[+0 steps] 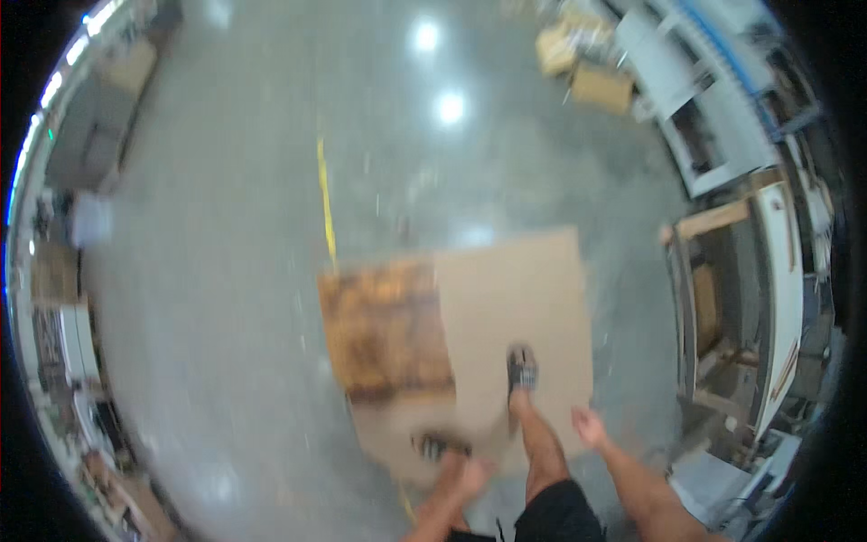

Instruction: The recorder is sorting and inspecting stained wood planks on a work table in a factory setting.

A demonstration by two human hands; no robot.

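Observation:
My left hand (470,474) hangs low in front of me, above the near edge of a large cardboard sheet (515,298) on the floor. Motion smears its fingers, and I see no object in it. My right hand (589,426) is off to the right, over the sheet's near right corner, with fingers loosely apart and nothing in them. A brown, wood-toned panel (386,325) with dark patches covers the sheet's far left part; neither hand touches it. My feet, in dark sandals (522,366), are on the cardboard.
Along the right stand a wooden-framed cabinet (763,298), white panels and a cardboard box (602,88). A yellow tape line (326,203) runs across the grey concrete floor (226,271). Boxes (56,274) and other goods line the left side.

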